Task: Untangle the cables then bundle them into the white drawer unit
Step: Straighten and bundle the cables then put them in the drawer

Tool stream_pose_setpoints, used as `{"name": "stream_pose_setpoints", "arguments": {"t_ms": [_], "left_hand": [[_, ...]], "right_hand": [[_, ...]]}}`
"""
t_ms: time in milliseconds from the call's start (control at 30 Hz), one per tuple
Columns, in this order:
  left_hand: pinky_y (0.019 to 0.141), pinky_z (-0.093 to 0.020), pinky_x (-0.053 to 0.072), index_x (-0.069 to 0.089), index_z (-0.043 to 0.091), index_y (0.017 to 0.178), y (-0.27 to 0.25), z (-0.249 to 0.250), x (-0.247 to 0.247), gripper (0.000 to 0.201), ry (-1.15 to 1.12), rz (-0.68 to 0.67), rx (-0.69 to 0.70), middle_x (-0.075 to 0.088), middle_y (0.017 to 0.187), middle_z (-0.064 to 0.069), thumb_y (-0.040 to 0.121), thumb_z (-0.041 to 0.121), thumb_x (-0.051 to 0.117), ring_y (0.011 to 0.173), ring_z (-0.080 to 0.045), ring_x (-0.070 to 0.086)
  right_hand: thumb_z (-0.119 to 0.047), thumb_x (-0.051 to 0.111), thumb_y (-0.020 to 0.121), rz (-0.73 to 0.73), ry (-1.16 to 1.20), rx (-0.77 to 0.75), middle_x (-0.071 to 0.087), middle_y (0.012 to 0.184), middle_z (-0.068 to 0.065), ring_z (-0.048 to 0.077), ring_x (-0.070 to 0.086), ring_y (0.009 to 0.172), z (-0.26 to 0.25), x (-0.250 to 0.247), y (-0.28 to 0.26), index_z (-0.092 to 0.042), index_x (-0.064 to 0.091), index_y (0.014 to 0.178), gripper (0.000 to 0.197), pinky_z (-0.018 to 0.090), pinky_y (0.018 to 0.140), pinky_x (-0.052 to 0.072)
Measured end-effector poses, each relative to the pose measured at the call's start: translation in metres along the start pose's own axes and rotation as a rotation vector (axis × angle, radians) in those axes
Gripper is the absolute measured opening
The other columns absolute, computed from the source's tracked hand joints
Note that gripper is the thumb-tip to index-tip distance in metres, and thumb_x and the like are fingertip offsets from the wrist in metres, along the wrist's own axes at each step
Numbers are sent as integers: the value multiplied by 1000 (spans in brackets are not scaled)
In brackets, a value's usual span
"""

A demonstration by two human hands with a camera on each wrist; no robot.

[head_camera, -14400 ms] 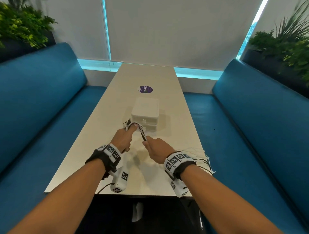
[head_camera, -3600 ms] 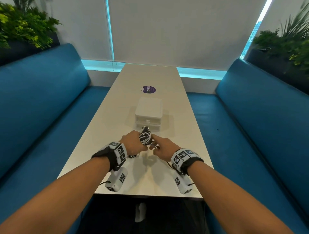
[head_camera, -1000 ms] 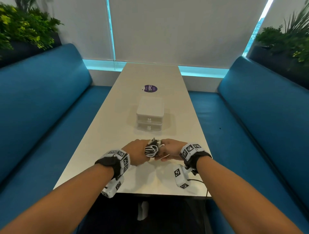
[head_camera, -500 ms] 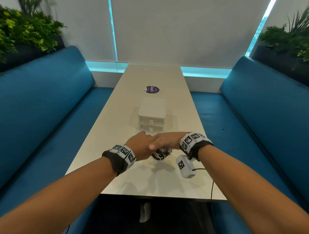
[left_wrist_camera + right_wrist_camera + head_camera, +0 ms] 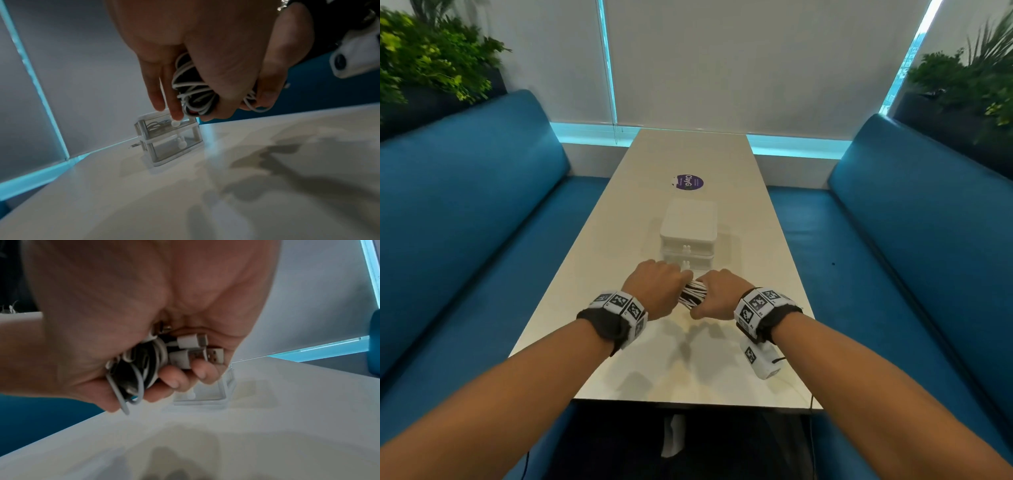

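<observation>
Blue booth benches (image 5: pixel 465 212) run along both long sides of the white table (image 5: pixel 688 359), planters with green plants (image 5: pixel 431 58) at 10 and 2 o'clock behind the backrests. A round purple sticker (image 5: pixel 689 182) sits on the tabletop at 12 o'clock, just past the white drawer unit (image 5: pixel 688 226). That unit is a two-tier stack at mid-table – both drawers pushed in, each with a small white knob; the left wrist view shows clear fronts and some cable already lying in the upper drawer (image 5: pixel 162 125).

Both forearms reach in from 6 o'clock, marker bands on the wrists. Left hand (image 5: pixel 654 287) and right hand (image 5: pixel 722 294) meet just in front of the unit, held above the table, not resting on it. Between them the cable bundle (image 5: pixel 693 294) – white and black cords coiled together. Right hand fingers are curled tight round the coil, USB plugs (image 5: pixel 197 352) poking out by the fingertips. Left hand grips the other side with thumb and inner fingers, two fingers (image 5: pixel 156 91) stretched out toward the upper drawer knob (image 5: pixel 175 123)
</observation>
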State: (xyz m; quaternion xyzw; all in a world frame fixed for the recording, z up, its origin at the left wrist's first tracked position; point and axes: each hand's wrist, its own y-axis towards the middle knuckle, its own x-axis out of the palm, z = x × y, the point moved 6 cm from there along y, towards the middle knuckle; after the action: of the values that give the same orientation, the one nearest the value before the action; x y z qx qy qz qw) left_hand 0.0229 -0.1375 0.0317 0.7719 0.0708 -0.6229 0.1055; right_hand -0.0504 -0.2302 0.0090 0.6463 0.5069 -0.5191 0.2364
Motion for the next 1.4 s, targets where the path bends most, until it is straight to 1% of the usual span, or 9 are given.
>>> {"name": "stream_pose_setpoints", "arguments": {"t_ms": [267,400,667,867,1000,1067,1167,1300,1400], "left_hand": [[72,-35,49,51,24,109,4,-4,22,38,-314,-224,-118,65,98,0,81,31,76,79,-22,59],[65,-32,47,60,23,101,6,-2,19,14,-163,-234,-76,68,95,-1,87,25,64,69,-20,54],[60,-35,36,50,9,118,7,8,8,28,177,-173,157,67,99,-8,91,9,57,81,-32,66],[43,-29,31,64,7,98,4,14,-18,31,198,46,313,63,74,-9,70,9,77,56,-29,61],[40,-27,27,63,11,85,3,8,-16,21,284,235,389,53,65,-6,67,8,74,51,-22,49],[39,-26,28,60,10,81,0,7,-14,18,258,266,368,51,65,-6,68,5,72,51,-22,47],[40,-23,24,57,8,76,2,-2,-13,26,181,277,287,50,63,-8,62,3,79,49,-23,47],[41,-26,26,59,7,81,5,-16,-7,34,102,210,191,55,68,-9,58,-2,83,53,-27,52],[54,-35,35,58,8,103,7,-16,0,26,23,43,106,63,91,-10,80,-1,68,76,-30,62]], "right_hand": [[-52,69,65,108,-335,-84,60,73,-5,19,60,64,-15,-8,-2,-32,65,95,37,29,60,52],[-48,66,69,196,-390,-119,59,73,-5,24,60,65,-18,-7,-5,-28,60,92,31,29,58,46],[-85,70,53,-296,-25,-36,72,95,-14,9,66,91,-9,-11,-3,-37,61,105,71,35,90,51],[-65,84,52,-375,225,-66,72,98,-16,9,64,98,-20,-5,11,-37,71,96,54,36,98,48],[-40,85,67,-375,515,-28,74,97,5,19,69,84,-24,11,6,-8,71,107,53,33,79,57],[-43,88,63,-295,492,3,73,90,2,15,68,76,-25,8,1,-14,69,105,54,29,69,59],[-40,88,67,-256,386,50,67,77,-1,9,61,58,-29,1,1,-17,64,96,45,19,49,48],[-21,77,71,-65,45,68,67,71,0,16,68,63,-39,-10,12,-15,59,87,25,26,54,54],[-13,61,78,24,-50,84,67,77,4,23,70,70,-38,-9,13,-13,58,88,11,32,65,60]]}}
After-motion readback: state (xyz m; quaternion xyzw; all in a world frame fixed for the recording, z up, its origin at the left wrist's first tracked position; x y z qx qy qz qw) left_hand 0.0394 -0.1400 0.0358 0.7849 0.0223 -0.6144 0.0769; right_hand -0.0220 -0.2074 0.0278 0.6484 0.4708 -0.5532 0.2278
